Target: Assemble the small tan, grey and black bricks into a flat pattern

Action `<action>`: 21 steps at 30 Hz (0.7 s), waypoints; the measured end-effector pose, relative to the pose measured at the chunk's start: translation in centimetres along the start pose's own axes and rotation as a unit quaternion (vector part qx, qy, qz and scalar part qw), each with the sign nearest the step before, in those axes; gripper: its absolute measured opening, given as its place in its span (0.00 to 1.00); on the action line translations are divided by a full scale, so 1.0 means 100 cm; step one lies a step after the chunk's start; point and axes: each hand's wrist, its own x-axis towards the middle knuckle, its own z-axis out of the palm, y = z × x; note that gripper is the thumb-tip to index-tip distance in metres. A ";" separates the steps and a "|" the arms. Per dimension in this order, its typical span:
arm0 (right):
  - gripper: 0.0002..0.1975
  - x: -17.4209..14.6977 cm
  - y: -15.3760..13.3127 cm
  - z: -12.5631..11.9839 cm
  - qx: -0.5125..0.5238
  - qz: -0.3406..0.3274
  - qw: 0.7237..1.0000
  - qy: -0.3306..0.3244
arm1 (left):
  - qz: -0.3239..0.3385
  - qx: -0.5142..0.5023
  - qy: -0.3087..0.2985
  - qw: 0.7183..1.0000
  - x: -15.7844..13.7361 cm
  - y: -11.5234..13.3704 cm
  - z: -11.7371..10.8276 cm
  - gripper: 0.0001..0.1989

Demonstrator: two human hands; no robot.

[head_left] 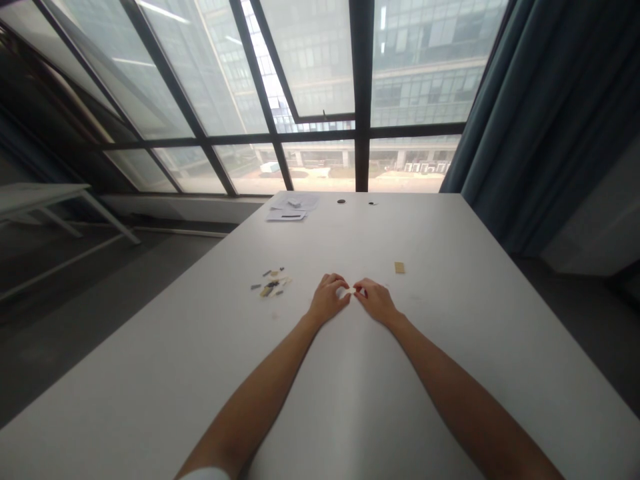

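Note:
A small cream-coloured piece (351, 291), too small to name for certain, is held between both hands just above or on the white table. My left hand (327, 298) pinches its left end with thumb and fingers. From the other side, my right hand (378, 302) grips the right end between thumb and forefinger. Left of my hands lies a loose pile of small pieces (271, 289), grey, black, tan and cream, that look like building bricks. Beyond my right hand a flat tan square piece (399, 267) rests by itself.
The white table (350, 387) reaches to the windows. Sheets of paper (286, 216) lie at its far left corner. A dark round disc (341, 201) and a small dark item (371, 203) are near the far edge. A blue curtain (520, 133) hangs at the right.

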 end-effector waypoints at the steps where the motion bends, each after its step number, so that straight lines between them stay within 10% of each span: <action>1: 0.06 0.000 0.000 0.000 -0.001 0.000 1.000 0.000 | 0.001 -0.001 -0.001 1.000 0.000 0.000 0.000 0.06; 21: 0.06 0.000 -0.001 0.000 0.005 0.007 1.000 0.000 | 0.005 -0.003 0.007 1.000 0.001 -0.002 0.002 0.06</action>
